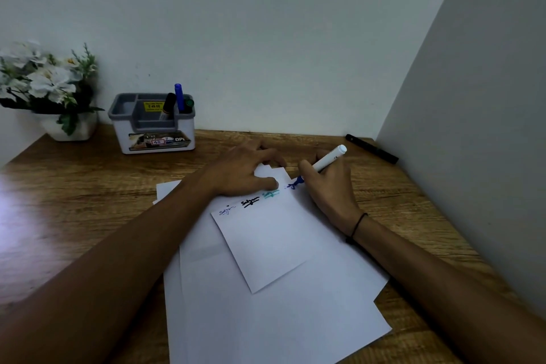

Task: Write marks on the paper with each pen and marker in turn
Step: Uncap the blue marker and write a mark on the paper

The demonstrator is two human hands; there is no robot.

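Paper (266, 242), a small sheet on top of larger sheets (266, 319) on the wooden desk (74, 201), carries four marks along its far edge. Right hand (328, 186) pinches a white marker (328, 160), blue tip on the paper. Left hand (245, 171) presses down flat, fingers spread. An organizer (152, 124) holds pens; a black pen (371, 148) lies by the wall.

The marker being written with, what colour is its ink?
Dark blue, on the marker tip; head view.

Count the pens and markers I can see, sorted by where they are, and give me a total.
In the right hand: 1, the blue marker
In the organizer: 3
Lying on the desk: 1, the black marker
Total: 5
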